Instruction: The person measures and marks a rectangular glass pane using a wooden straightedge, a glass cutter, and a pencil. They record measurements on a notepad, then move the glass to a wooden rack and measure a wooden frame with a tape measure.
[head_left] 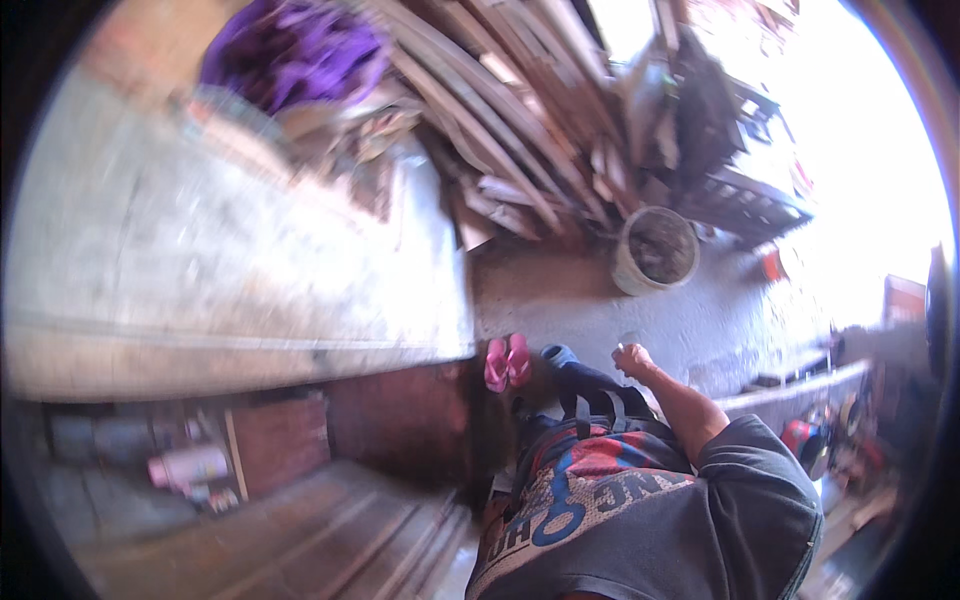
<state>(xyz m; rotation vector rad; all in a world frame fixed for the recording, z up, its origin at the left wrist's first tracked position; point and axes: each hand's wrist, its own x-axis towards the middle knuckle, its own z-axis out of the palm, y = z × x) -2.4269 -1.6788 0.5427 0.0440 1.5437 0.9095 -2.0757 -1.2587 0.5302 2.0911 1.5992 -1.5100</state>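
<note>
My right hand (634, 362) hangs in front of my right hip, its fingers curled together. A small whitish thing (619, 347) shows at the fingertips; it is too small and blurred to name. Below the hand is the grey concrete floor (575, 315). My left hand does not show; only a bit of the left arm (496, 505) appears beside my dark printed T-shirt (620, 520). A pair of pink flip-flops (507, 362) lies on the floor just left of my blue-shod foot (560, 356).
A broad pale tabletop (250, 260) fills the left, with a purple cloth bundle (297, 55) at its far end. Long wooden boards (500, 100) lean ahead. A whitish bucket (625, 262) with dark contents and a dark crate (745, 205) stand ahead right. Wooden slats (300, 530) lie lower left.
</note>
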